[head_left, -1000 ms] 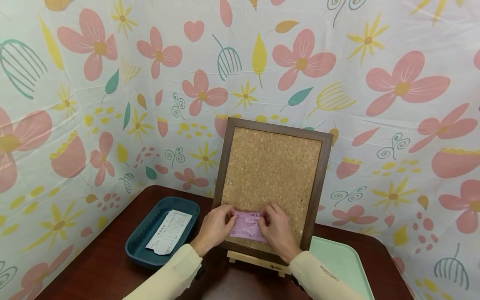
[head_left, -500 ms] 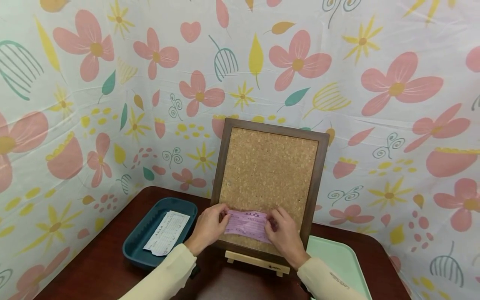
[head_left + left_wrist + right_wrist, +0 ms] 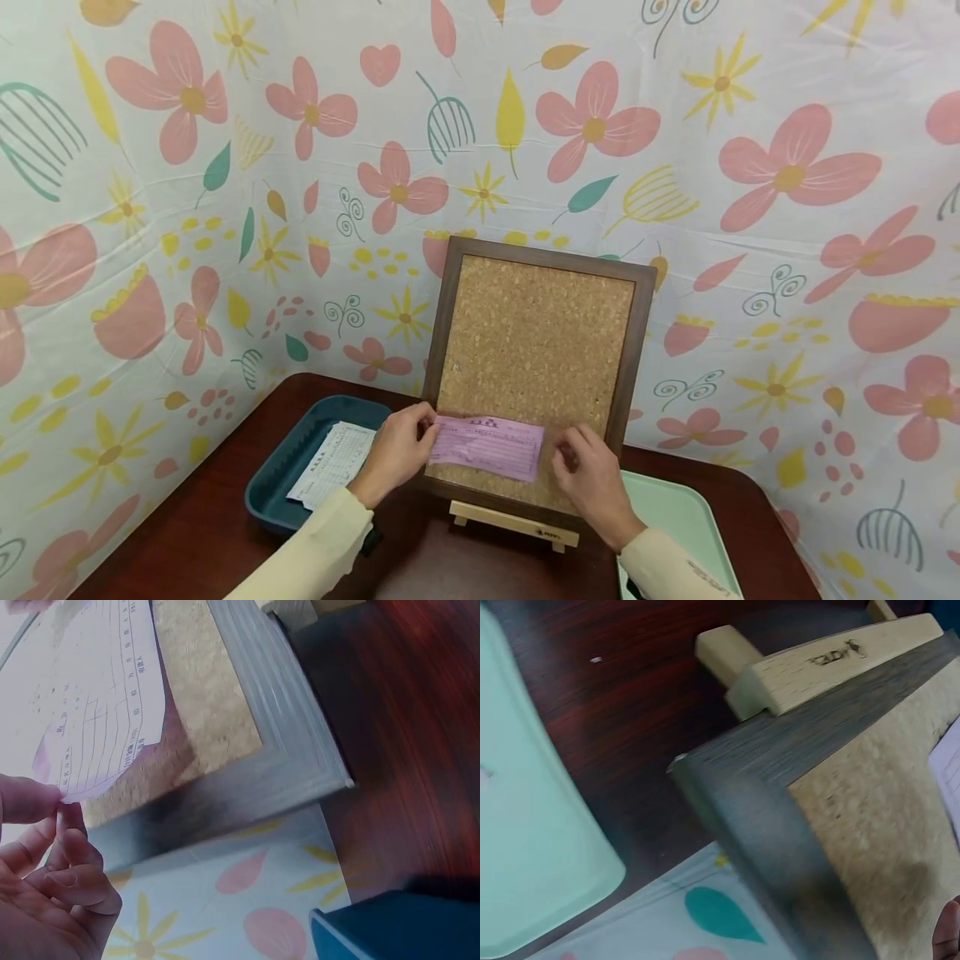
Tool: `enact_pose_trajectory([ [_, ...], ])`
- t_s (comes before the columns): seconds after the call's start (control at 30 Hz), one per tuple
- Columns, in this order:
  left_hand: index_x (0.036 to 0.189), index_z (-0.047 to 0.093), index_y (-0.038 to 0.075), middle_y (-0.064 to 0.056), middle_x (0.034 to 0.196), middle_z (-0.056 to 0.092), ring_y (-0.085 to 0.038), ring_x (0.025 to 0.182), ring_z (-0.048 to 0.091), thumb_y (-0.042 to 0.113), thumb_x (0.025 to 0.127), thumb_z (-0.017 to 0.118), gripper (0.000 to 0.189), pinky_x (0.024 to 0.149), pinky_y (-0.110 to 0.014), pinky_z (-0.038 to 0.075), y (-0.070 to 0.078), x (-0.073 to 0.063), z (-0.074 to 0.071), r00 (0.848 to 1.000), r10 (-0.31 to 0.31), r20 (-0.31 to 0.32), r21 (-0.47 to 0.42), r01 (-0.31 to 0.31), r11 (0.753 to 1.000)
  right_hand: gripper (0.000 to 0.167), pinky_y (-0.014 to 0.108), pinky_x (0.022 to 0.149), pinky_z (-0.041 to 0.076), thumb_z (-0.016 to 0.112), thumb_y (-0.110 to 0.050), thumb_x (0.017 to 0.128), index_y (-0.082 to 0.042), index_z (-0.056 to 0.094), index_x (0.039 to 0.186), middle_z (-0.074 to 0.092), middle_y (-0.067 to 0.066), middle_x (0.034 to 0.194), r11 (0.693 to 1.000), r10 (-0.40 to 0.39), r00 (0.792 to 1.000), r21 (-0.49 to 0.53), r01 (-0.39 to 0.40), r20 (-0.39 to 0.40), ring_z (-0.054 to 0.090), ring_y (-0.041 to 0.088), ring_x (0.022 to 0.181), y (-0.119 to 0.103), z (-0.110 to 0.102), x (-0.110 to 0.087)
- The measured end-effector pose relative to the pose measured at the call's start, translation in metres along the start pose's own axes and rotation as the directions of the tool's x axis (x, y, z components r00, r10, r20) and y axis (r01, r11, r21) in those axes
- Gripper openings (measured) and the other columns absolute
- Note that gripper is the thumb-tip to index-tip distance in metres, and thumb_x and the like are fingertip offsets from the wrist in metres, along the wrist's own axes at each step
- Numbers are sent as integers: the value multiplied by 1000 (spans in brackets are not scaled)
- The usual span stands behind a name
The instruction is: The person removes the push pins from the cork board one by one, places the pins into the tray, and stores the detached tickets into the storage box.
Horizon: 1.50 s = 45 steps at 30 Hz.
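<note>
A pink printed slip of paper (image 3: 487,447) lies against the lower part of a framed cork board (image 3: 542,333). My left hand (image 3: 396,443) pinches the slip's left edge between thumb and fingertip; the left wrist view shows this pinch on the paper's corner (image 3: 105,697). Off the slip's right edge, my right hand (image 3: 592,479) hovers close before the board with fingers loosely bent. A gap shows between it and the paper. Only a fingertip (image 3: 946,930) enters the right wrist view, so whether something small sits in that hand is hidden.
The board leans on a small wooden easel (image 3: 517,523) on a dark red-brown table (image 3: 427,558). On the left stands a blue tray (image 3: 258,500) with white printed slips (image 3: 326,467). A pale green tray (image 3: 678,508) lies to the right. Flowered cloth (image 3: 480,125) hangs behind.
The pink slip has shifted left across the board with my left hand. My right hand has let go of its right edge and moved away to the right.
</note>
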State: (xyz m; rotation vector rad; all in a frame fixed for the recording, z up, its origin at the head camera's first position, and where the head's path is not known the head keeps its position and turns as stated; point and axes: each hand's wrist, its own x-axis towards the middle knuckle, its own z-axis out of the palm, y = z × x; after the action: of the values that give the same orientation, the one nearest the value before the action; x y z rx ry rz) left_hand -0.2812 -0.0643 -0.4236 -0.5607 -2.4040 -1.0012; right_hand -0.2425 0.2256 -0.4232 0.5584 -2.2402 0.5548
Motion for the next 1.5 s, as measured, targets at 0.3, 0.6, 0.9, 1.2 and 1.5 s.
enact_pose_trajectory([
  [0.3, 82, 61, 18, 11, 69, 52, -7, 53, 44, 12, 86, 69, 10, 49, -25, 39, -10, -1, -11, 999, -51, -11, 3, 51, 999, 22, 22, 53, 45, 70, 6, 71, -12, 60, 81, 49, -6, 82, 999, 10, 1000, -32, -10, -1, 51, 4, 67, 14, -13, -6],
  [0.6, 88, 65, 11, 6, 72, 57, -10, 57, 47, 12, 86, 69, 4, 50, -26, 41, -22, -5, -24, 991, -136, -2, -6, 136, 991, 21, 23, 53, 42, 67, 6, 73, -12, 60, 82, 49, -6, 81, 999, 16, 1000, -29, -16, 0, 46, 6, 65, 25, -27, -17],
  [0.9, 86, 63, 10, 3, 72, 57, -12, 56, 47, 9, 86, 67, 4, 50, -27, 42, -40, -11, -42, 988, -147, -42, 5, 147, 989, 19, 17, 58, 40, 67, 3, 72, -11, 61, 83, 52, -6, 80, 996, 44, 995, -68, -49, -84, 54, 9, 68, 44, -44, -28],
  [1.2, 91, 63, 8, -1, 73, 58, -14, 57, 48, 9, 88, 65, 4, 50, -30, 42, -62, -17, -65, 978, -197, -64, 65, 201, 977, 25, 15, 58, 36, 68, 8, 68, -13, 58, 78, 51, -4, 77, 989, 80, 990, -113, -93, -115, 50, 11, 66, 58, -50, -41],
  [1.5, 96, 61, 2, -7, 76, 57, -19, 60, 49, 8, 90, 60, 9, 52, -31, 42, -92, -34, -98, 948, -311, -64, 124, 317, 940, 24, 29, 52, 44, 67, 10, 65, -10, 60, 75, 52, -2, 73, 978, 134, 987, -151, -145, -84, 53, 14, 59, 75, -49, -70],
])
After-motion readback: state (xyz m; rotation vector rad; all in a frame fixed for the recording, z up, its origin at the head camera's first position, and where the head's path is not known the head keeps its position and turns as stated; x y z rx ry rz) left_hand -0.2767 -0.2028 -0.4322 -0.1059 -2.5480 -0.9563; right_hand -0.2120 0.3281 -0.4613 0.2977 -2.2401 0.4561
